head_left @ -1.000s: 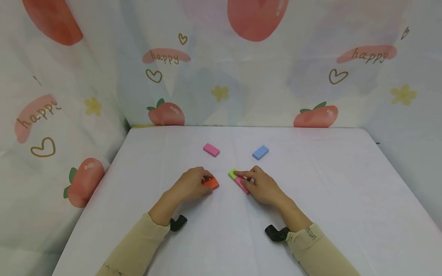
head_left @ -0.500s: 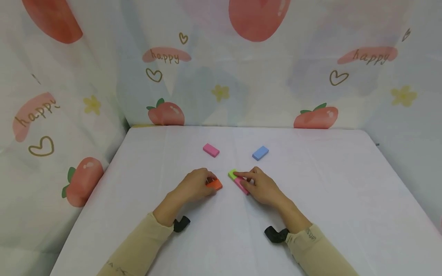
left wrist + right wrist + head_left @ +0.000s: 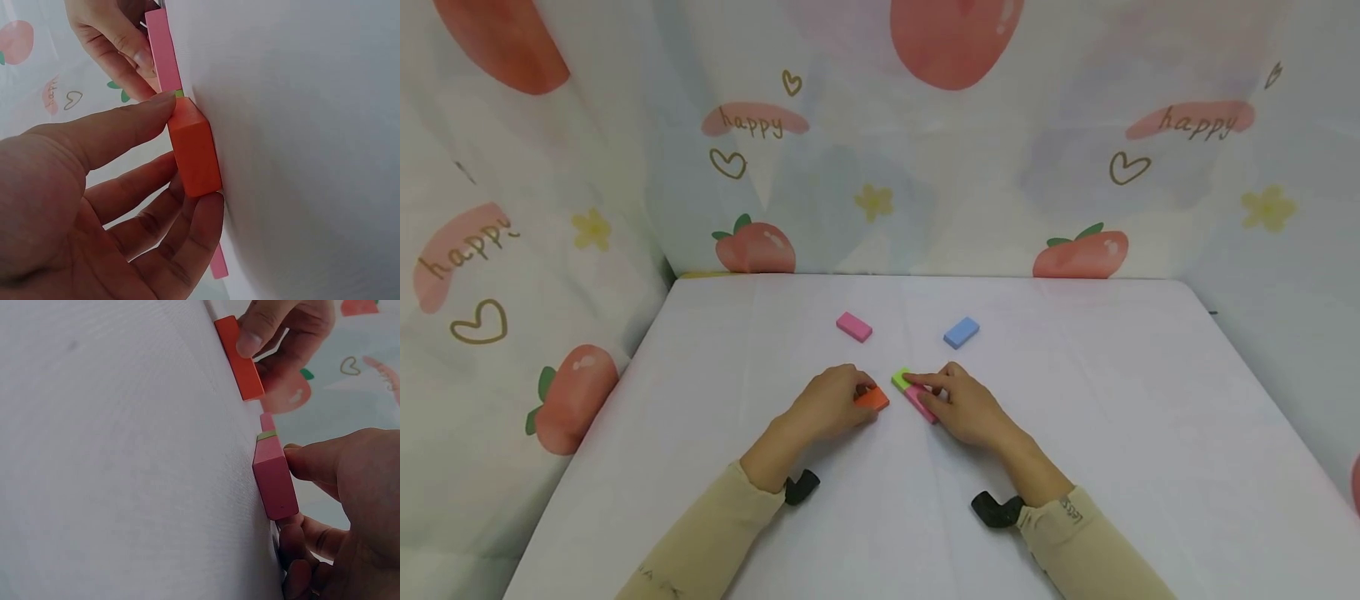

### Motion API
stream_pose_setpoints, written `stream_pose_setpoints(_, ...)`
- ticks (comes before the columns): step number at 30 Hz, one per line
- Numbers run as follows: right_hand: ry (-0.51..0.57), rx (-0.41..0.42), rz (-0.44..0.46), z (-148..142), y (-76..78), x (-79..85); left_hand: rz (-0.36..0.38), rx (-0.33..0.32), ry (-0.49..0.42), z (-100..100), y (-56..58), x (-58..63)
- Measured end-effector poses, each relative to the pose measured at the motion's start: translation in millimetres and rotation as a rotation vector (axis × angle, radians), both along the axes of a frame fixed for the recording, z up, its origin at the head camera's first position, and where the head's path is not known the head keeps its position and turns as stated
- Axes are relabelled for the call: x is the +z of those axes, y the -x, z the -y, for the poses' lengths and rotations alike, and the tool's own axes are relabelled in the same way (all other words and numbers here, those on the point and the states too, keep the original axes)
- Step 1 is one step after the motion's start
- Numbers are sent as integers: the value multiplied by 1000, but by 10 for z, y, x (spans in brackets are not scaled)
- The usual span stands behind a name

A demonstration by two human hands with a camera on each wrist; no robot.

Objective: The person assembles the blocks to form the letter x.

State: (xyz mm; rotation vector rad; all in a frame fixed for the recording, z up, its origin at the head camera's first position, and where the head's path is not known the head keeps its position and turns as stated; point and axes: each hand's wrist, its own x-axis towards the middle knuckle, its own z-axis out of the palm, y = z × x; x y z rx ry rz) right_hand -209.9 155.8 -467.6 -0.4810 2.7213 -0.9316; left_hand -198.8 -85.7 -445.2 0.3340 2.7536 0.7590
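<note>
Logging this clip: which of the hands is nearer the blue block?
The right hand, just below the blue block in the head view; the left hand is farther, below and left.

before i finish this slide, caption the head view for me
Left hand grips an orange block; right hand holds a green block and a pink block end to end.

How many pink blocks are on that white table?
2. The far pink block lies left of the blue block; the near pink block is held by the right hand, end to end with the green block. No other pink block shows.
</note>
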Motion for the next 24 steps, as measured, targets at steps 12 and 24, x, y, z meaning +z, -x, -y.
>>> stream_pose_setpoints(12,3,6,-2,1,-10,19,5,4,22,-67,43,-15)
stream_pose_setpoints(24,8,9,-17,-3,-23,18,-5,-14,4,-124,49,29)
